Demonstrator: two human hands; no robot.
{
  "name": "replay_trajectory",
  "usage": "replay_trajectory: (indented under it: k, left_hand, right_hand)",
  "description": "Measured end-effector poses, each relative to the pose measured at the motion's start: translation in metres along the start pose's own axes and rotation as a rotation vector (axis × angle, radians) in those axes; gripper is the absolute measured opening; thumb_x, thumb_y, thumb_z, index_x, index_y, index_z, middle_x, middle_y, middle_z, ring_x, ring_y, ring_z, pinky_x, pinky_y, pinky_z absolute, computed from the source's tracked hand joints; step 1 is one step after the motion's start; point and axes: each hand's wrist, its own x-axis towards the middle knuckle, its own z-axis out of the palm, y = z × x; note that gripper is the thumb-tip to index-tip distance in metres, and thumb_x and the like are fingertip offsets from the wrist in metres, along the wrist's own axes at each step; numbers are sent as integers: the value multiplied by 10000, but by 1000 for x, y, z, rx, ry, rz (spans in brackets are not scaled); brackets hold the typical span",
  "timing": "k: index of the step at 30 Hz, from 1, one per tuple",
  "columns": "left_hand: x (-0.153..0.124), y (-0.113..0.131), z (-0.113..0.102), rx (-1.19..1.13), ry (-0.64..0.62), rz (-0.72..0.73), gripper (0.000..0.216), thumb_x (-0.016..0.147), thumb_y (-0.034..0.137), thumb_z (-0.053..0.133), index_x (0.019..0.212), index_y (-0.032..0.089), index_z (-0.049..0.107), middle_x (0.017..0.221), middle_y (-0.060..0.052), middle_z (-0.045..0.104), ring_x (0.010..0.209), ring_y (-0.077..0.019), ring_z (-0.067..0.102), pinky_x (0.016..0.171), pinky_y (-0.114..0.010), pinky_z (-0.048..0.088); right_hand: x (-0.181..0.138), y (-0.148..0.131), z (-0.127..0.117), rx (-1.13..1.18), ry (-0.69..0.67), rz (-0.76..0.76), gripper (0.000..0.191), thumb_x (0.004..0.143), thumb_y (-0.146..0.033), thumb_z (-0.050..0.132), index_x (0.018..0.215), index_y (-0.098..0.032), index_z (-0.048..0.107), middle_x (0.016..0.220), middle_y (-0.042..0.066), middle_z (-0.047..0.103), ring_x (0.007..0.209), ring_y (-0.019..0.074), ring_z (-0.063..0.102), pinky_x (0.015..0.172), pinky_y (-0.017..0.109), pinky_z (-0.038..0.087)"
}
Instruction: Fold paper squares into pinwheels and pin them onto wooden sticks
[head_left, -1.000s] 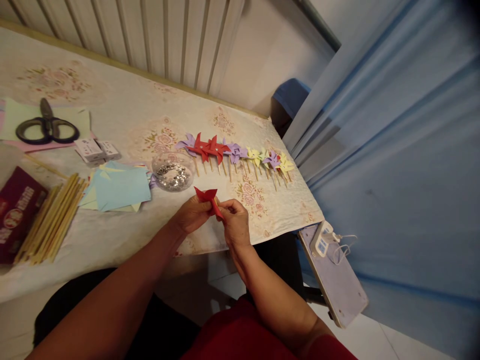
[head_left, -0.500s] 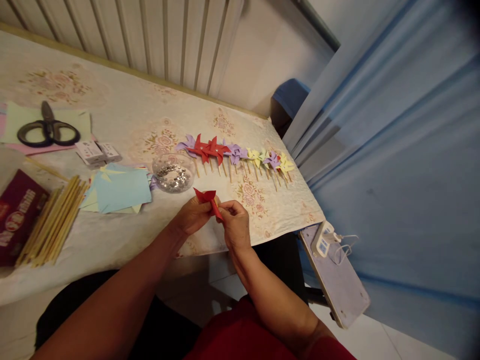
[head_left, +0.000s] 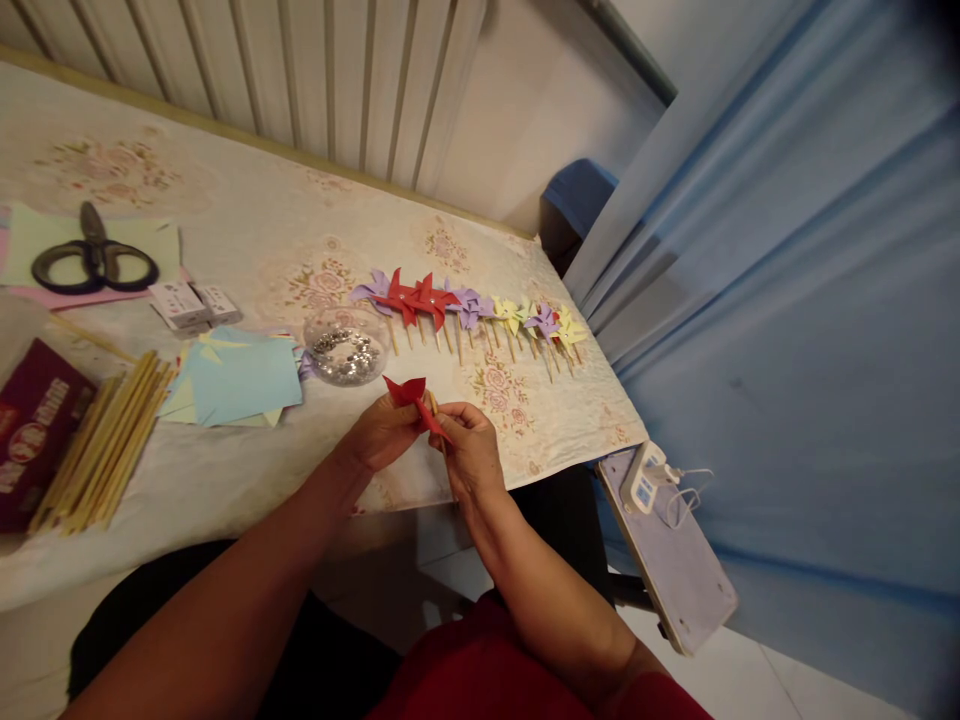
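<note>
Left hand (head_left: 388, 430): pinching the red paper (head_left: 407, 391) by its folds.
Right hand (head_left: 471, 440): pinching stick (head_left: 445, 458) and paper, close beside my left.
Paper: between my hands; likely light, easily creased; I'd hold its folded middle.
Stick: probably stiff; I'd grip below the paper.
Pinwheels (head_left: 469, 307): beyond my hands.
</note>
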Motion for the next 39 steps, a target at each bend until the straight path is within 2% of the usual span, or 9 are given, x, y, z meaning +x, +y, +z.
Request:
replay_trajectory:
  k: [13,21,39]
  left_hand:
    - [0,1,4,-43,-18,-31,259,671,243,858,664,146,619,670,-5,586,600,-138,568,554,-260,485]
    - [0,-2,2,-26,-5,-85,299,650,297,871,656,147,612,641,2,561,570,-139,560,511,-256,473]
    - [-3,-1,5,-25,-17,-80,319,669,275,857,642,149,565,631,21,541,544,-124,557,477,-243,467]
  right_hand:
    - [-1,2,1,6,-12,-19,171,595,-273,772,695,-185,664,578,-46,609,494,82,474,519,233,354]
    - [-3,4,2,-41,23,-21,208,576,-310,791,687,-191,661,549,-46,596,500,91,469,511,234,352]
    - [-10,2,6,-64,18,-45,175,600,-297,765,679,-199,644,540,-56,571,497,89,465,518,237,357]
